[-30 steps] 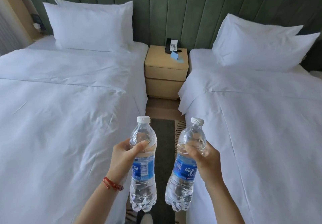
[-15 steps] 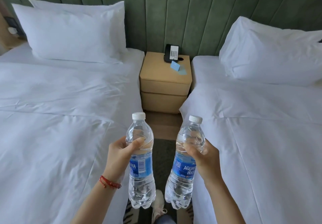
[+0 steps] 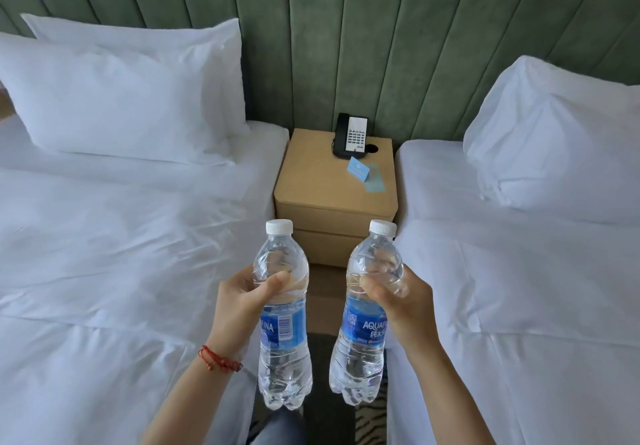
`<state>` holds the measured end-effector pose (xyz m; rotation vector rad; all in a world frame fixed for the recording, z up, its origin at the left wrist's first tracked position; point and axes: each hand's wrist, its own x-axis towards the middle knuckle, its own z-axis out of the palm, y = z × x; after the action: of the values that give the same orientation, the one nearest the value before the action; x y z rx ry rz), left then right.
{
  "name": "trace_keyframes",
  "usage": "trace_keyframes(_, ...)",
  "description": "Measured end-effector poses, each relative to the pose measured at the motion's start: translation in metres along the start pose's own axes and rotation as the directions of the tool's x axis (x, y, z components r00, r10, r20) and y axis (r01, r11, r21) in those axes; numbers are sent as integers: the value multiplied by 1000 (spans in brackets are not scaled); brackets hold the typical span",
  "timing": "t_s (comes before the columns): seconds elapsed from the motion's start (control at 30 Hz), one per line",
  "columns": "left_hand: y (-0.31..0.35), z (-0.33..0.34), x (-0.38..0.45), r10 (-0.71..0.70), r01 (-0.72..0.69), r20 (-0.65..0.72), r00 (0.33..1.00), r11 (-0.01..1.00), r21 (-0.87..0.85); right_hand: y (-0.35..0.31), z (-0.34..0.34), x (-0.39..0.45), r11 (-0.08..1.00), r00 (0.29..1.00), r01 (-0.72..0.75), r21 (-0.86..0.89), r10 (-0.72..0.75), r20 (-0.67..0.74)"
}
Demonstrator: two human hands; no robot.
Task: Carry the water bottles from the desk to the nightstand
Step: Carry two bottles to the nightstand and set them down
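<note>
Two clear water bottles with white caps and blue labels are held upright in front of me. My left hand grips the left bottle around its upper body. My right hand grips the right bottle the same way. Both bottles hang over the narrow aisle between two beds, side by side and a little apart. The tan nightstand stands straight ahead against the green headboard wall, beyond the bottle caps.
A black and white phone sits at the nightstand's back edge, with a blue card and a pale leaflet on its right half. White beds with pillows flank the aisle closely.
The nightstand has come nearer and larger in view as I walked up the aisle. Both hands keep the same grip on the bottles.
</note>
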<state>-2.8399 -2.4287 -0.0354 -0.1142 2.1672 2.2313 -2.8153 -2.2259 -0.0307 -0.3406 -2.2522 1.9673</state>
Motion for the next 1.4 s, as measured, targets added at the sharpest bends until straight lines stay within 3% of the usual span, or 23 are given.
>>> trace_keyframes(0.53, 30, 70, 344, 54, -56, 70, 996, 998, 24, -33, 27, 333, 1000, 998, 15, -4, -15, -56)
trace_keyframes(0.67, 29, 92, 402, 60, -60, 45, 997, 998, 18, -30, 21, 398, 999, 998, 30, -18, -30, -48)
trace_keyframes(1.03, 23, 141, 540, 53, -45, -75, 996, 994, 102, -17, 16, 564, 999, 990, 38, 11, -39, 133)
trace_keyframes(1.23, 8, 143, 595, 31, -24, -95, 995, 996, 82, 6, 28, 623, 996, 990, 17, -89, -5, 137)
trace_keyframes(1.4, -14, 137, 643, 8, -5, -22, 1000, 994, 110, 24, 52, 657, 990, 996, -28, -135, 40, 85)
